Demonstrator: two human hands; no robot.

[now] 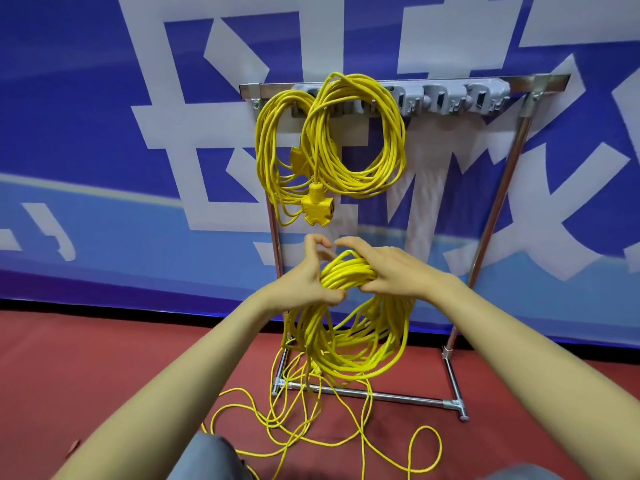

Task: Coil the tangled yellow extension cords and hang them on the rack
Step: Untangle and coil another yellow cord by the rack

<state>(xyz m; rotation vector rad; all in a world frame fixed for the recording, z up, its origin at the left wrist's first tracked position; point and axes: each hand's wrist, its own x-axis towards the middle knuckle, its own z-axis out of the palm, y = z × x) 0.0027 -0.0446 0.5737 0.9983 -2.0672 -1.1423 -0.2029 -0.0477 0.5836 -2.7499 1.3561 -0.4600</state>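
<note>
two coils [393, 143] hung on the rack [498, 202]; left hand [308, 275] and right hand [388, 268] clutched a third coil [346, 271], its tail [301, 424] unwound.

One yellow cord coil [346, 271], gripped at its top by right hand [388, 268] and seemingly left hand [304, 282], before metal rack [485, 220] bearing two hung coils [353, 133]; loose cord [294, 420] on red floor [104, 358].

Hung cord coils: 2, left coil [266, 150], right coil [393, 143] | held coil [343, 271]: 1 | rack [543, 82]: 1 | hands: 2, left hand [304, 275], right hand [391, 265]
</note>
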